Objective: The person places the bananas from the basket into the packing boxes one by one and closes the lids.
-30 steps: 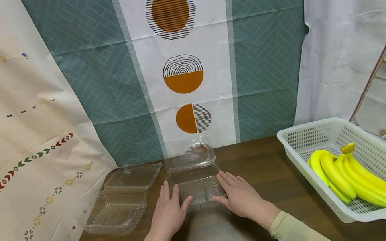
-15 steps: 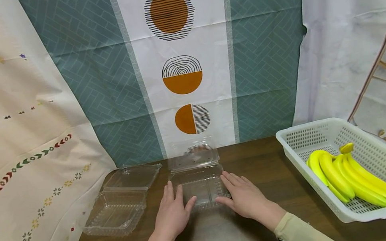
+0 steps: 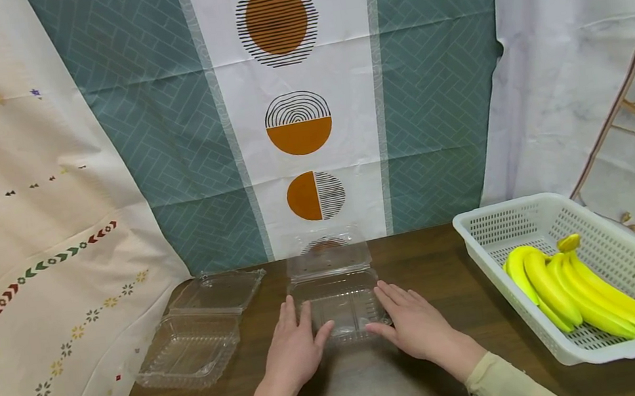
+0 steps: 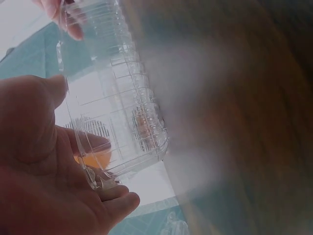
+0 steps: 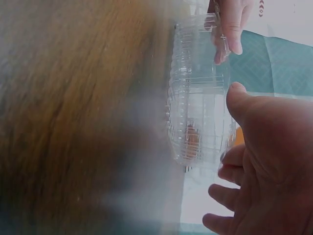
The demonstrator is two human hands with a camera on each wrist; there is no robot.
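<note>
A clear plastic clamshell container (image 3: 339, 317) stands on the brown table with its lid (image 3: 328, 259) raised at the back. My left hand (image 3: 295, 356) rests along its left side, fingers extended forward and thumb at the front rim. On the opposite side lies my right hand (image 3: 419, 324), its fingers reaching along the edge and its thumb near the front corner. In the left wrist view, the left fingertips (image 4: 122, 205) lie at the container's rim. From the right wrist, the right thumb (image 5: 238, 100) shows beside the rim, with the lower fingers spread.
A second clear clamshell (image 3: 190, 352) lies with its lid back at the left. To the right is a white perforated basket (image 3: 628, 255) holding a bunch of yellow bananas (image 3: 585, 291). A patterned cloth (image 3: 313, 159) hangs behind the table.
Both hands and the clamshell between them have shifted to the right along the table. The second clamshell, the basket and the bananas stay in place.
</note>
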